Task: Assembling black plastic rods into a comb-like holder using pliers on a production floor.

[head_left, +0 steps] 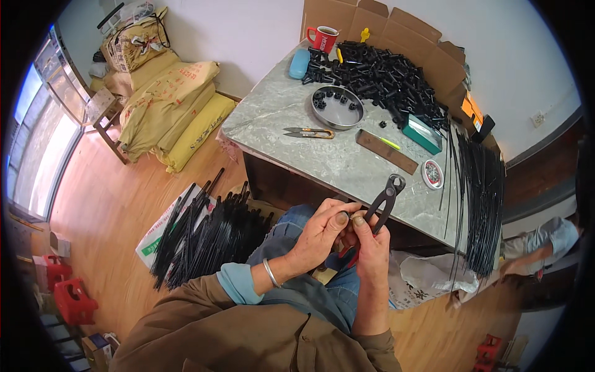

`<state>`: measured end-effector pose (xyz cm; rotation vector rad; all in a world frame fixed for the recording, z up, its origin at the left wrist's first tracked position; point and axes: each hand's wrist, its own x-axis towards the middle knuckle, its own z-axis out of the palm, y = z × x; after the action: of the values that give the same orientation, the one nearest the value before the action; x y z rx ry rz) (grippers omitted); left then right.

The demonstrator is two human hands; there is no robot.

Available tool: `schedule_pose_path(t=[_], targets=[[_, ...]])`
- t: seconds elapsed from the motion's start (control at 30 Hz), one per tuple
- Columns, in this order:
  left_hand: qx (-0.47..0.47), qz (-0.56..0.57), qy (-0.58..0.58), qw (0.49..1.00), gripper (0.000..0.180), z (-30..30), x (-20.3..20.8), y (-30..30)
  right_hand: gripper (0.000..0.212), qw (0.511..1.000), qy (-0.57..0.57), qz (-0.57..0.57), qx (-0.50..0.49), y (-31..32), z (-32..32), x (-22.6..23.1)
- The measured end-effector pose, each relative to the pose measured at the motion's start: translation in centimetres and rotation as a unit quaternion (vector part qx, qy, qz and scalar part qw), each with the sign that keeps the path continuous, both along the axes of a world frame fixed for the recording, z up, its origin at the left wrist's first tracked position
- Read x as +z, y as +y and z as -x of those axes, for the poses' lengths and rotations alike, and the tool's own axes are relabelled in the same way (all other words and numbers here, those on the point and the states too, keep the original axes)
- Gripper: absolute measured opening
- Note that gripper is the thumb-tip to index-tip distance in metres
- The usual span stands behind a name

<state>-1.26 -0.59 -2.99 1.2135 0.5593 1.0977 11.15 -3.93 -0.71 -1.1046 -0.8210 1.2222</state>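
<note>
In front of the table's near edge, my two hands meet over my lap. My right hand [370, 243] holds a pair of end-cutting pincers [388, 195], their dark jaws pointing up and away from me. Its thumb and forefinger press close against the fingertips of my left hand [325, 226]. The left hand pinches a small dark piece [345, 214], mostly hidden by the fingers, so its kind does not show. On the table, the nearest things are a brown flat bar [387, 152] with a yellow-green pen on it and a small round dish [432, 175] of tiny bits.
Black tubular parts [390, 77] are heaped on the grey table [282, 155] against cardboard. A round metal tray [338, 116], thread snips [308, 132], a red mug [322, 39] and long black rods [483, 198] lie about. More rods [217, 235] stand left; another person [539, 245] is at right.
</note>
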Motion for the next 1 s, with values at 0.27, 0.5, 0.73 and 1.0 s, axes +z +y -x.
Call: schedule_pose_path(t=[0.27,0.5,0.73,1.0], targets=[[0.002,-0.006,0.023,1.000,0.041,0.1,-0.3,0.0,0.017,1.000,-0.001,0.015,-0.015,0.2,0.1,0.0],[0.000,-0.001,0.015,1.000,0.041,-0.2,-0.4,0.0,0.017,0.999,0.011,0.020,-0.022,0.2,0.0,-0.1],[0.006,-0.004,0.001,1.000,0.040,-0.5,-0.6,0.1,0.014,0.992,-0.111,0.018,-0.056,-0.1,0.6,-0.1],[-0.028,0.227,-0.045,0.972,0.049,0.9,0.6,1.8,0.023,0.975,-0.210,0.014,0.073,-2.2,1.6,0.7]])
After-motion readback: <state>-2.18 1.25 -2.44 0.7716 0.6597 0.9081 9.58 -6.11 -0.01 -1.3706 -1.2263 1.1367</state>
